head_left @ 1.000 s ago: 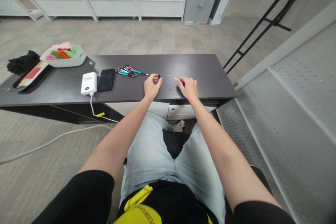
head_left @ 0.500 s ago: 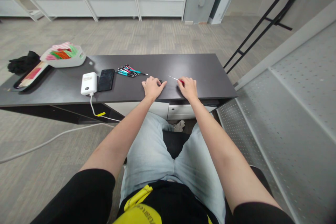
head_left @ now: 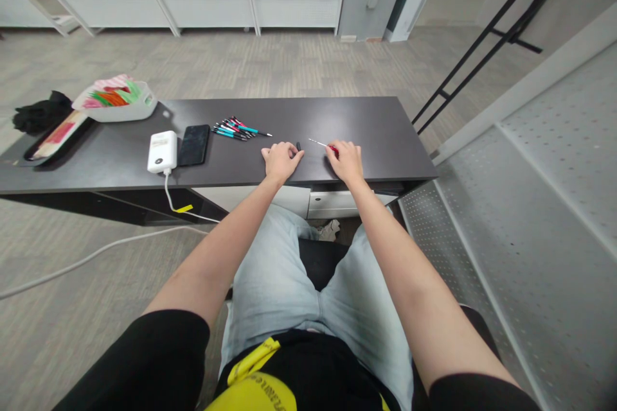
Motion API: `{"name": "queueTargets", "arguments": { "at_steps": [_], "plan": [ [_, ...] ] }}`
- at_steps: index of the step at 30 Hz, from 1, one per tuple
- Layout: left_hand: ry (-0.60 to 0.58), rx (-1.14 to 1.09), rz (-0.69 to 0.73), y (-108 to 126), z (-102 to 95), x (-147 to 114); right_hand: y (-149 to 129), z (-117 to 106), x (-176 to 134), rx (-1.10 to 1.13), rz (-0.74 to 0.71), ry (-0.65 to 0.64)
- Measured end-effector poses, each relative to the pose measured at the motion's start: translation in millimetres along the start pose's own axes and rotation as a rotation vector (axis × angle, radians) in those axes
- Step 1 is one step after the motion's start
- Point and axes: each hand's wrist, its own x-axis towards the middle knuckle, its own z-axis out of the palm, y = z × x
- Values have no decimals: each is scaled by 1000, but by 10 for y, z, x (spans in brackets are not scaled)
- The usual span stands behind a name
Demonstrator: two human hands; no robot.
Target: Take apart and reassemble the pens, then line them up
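My right hand [head_left: 348,162] is closed around a red pen barrel [head_left: 334,151] near the front of the dark table. A thin pale rod, which looks like a pen refill [head_left: 317,142], sticks out of it to the left. My left hand [head_left: 281,162] rests on the tabletop, thumb and fingers curled about a small black piece [head_left: 298,146]. Only the upper end of that piece shows; its exact kind I cannot make out. Just beyond my left hand lies a pile of several pens [head_left: 237,129], blue and red with black parts.
A black phone [head_left: 194,145] and a white power bank [head_left: 162,151] with a white cable lie left of the pens. Farther left are a white basket [head_left: 128,113] of colourful items, a dark tray [head_left: 60,138] and black cloth [head_left: 42,113]. A perforated panel [head_left: 525,205] stands at right.
The fingers of my left hand have shifted slightly, and more of the small black piece shows upright between them. My right hand stays in place with the red pen barrel.
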Motion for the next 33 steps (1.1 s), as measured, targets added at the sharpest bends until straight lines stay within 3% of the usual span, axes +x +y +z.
{"name": "queueTargets", "arguments": {
  "at_steps": [6,10,16,22,29,33],
  "plan": [
    [73,-77,13,-24,1,-2,14,19,8,-10,-19,5],
    [125,-210,126,-52,13,-10,25,24,-2,-19,-103,-40],
    [60,-196,263,-95,81,21,16,15,0,-23,-164,-90],
    [108,-218,205,-123,127,73,16,-8,5,-3,-117,-92],
    [279,-393,107,-163,132,105,-7,-47,10,39,8,-49],
    [262,-403,78,-171,130,101,-22,-55,7,36,31,-48]
  ]
}}
